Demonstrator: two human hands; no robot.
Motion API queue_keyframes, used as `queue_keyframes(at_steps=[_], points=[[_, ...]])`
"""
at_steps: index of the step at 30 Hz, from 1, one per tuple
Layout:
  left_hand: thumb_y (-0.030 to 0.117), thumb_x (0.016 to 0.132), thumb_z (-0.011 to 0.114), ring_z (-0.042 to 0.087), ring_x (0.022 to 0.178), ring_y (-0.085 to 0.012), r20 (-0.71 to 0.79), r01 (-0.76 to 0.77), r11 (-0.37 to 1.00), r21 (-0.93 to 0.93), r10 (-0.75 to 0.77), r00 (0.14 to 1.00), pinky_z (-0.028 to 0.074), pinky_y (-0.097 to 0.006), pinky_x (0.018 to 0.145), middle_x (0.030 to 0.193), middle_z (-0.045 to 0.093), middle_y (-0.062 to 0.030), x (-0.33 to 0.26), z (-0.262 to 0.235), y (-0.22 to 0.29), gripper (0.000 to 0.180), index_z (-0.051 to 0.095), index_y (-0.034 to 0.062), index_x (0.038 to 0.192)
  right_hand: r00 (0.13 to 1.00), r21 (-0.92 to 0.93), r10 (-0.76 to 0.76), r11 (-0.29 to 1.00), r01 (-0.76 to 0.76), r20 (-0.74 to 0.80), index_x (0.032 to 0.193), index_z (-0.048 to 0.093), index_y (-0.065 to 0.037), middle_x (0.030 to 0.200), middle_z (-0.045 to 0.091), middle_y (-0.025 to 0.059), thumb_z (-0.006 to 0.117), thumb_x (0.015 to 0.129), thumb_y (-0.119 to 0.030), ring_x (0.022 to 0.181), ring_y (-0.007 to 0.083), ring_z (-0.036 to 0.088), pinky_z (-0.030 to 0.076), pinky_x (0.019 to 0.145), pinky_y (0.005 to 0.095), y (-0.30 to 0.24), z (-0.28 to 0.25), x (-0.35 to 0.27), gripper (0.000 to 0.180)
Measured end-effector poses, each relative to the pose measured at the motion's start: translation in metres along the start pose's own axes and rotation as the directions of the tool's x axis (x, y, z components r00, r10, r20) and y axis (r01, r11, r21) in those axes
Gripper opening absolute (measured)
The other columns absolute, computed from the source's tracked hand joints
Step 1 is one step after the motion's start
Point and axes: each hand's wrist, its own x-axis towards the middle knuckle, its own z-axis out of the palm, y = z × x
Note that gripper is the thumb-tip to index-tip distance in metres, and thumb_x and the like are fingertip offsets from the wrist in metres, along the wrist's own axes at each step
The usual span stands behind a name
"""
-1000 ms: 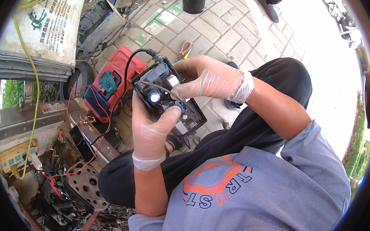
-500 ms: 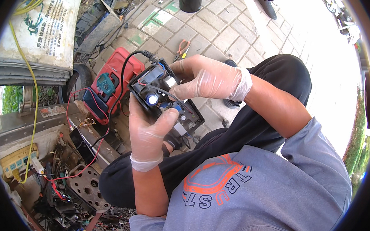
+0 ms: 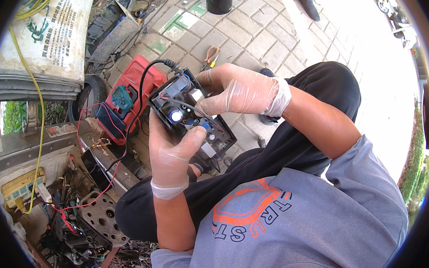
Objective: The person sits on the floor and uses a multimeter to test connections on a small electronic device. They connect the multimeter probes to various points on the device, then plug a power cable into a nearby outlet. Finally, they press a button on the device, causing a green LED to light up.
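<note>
Both my hands wear thin clear gloves. My left hand [image 3: 174, 152] grips an opened black electronic box [image 3: 185, 113] from below, thumb across its front edge. Inside it I see a circuit board with a round silver-topped capacitor, blue parts and thin wires. My right hand [image 3: 239, 92] rests on the box's upper right side, fingers curled over the board's far end. A black cable [image 3: 141, 96] runs out of the box's top left corner. The box is held above my lap, over dark trousers [image 3: 291, 140].
A red tool case [image 3: 131, 97] lies on the paving left of the box. Orange-handled pliers [image 3: 211, 57] lie on the bricks. A cluttered cart with wires, a perforated metal plate [image 3: 101, 218] and a yellow power strip [image 3: 20, 188] sits lower left. A dark cylinder [image 3: 219, 0] stands at top.
The box and both hands have shifted slightly. My right fingers have moved a little along the board's far end. My left grip is unchanged.
</note>
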Motion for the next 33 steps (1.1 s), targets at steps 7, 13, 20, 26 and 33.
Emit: queue_keyframes(at_steps=[7, 13, 20, 26, 33], points=[[-0.005, 0.073, 0.065, 0.059, 0.098, -0.0159, 0.007, -0.003, 1.000, 0.000, 0.003, 1.000, 0.050, -0.031, 0.089, 0.113, 0.058, -0.0077, -0.0004, -0.0009, 0.0003, 0.063, 0.043, 0.0005, 0.133, 1.000, 0.012, -0.016, 1.000, 0.016, 0.001, 0.108, 0.067, 0.008, 0.088, 0.070, 0.0174, 0.068, 0.079, -0.029, 0.083, 0.0204, 0.065, 0.050, 0.080, 0.0338, 0.0030, 0.0006, 0.0008, 0.047], [-0.006, 0.074, 0.065, 0.059, 0.097, -0.0157, 0.002, 0.006, 1.000, 0.012, -0.006, 1.000, 0.050, -0.031, 0.089, 0.112, 0.058, -0.0075, -0.0011, -0.0013, 0.0011, 0.062, 0.044, 0.0006, 0.132, 1.000, 0.022, -0.017, 1.000, 0.016, 0.009, 0.109, 0.067, 0.007, 0.090, 0.070, 0.0177, 0.068, 0.079, -0.028, 0.085, 0.0206, 0.066, 0.050, 0.082, 0.0338, 0.0037, 0.0010, 0.0009, 0.047], [-0.008, 0.074, 0.065, 0.060, 0.097, -0.0154, -0.011, -0.009, 1.000, 0.003, 0.009, 1.000, 0.050, -0.031, 0.089, 0.112, 0.058, -0.0071, -0.0011, 0.0000, 0.0001, 0.062, 0.044, 0.0010, 0.132, 1.000, 0.033, -0.013, 0.999, 0.012, 0.005, 0.109, 0.067, 0.007, 0.090, 0.070, 0.0177, 0.068, 0.079, -0.028, 0.086, 0.0203, 0.066, 0.050, 0.082, 0.0336, 0.0024, 0.0017, 0.0004, 0.046], [-0.009, 0.073, 0.064, 0.059, 0.098, -0.0153, 0.000, -0.008, 1.000, -0.017, 0.008, 1.000, 0.050, -0.031, 0.089, 0.112, 0.058, -0.0072, -0.0009, 0.0011, 0.0005, 0.062, 0.044, 0.0010, 0.131, 1.000, 0.017, -0.003, 1.000, 0.003, 0.008, 0.109, 0.067, 0.007, 0.091, 0.070, 0.0178, 0.068, 0.079, -0.027, 0.087, 0.0204, 0.066, 0.050, 0.083, 0.0334, 0.0010, 0.0002, -0.0007, 0.046], [-0.010, 0.073, 0.063, 0.059, 0.098, -0.0151, -0.018, 0.020, 1.000, -0.002, -0.020, 1.000, 0.050, -0.031, 0.090, 0.113, 0.058, -0.0072, -0.0023, 0.0020, 0.0026, 0.062, 0.044, 0.0013, 0.131, 1.000, 0.030, -0.020, 0.999, 0.020, 0.004, 0.110, 0.066, 0.007, 0.092, 0.070, 0.0175, 0.068, 0.079, -0.026, 0.088, 0.0200, 0.066, 0.049, 0.084, 0.0330, 0.0008, 0.0010, -0.0011, 0.046]])
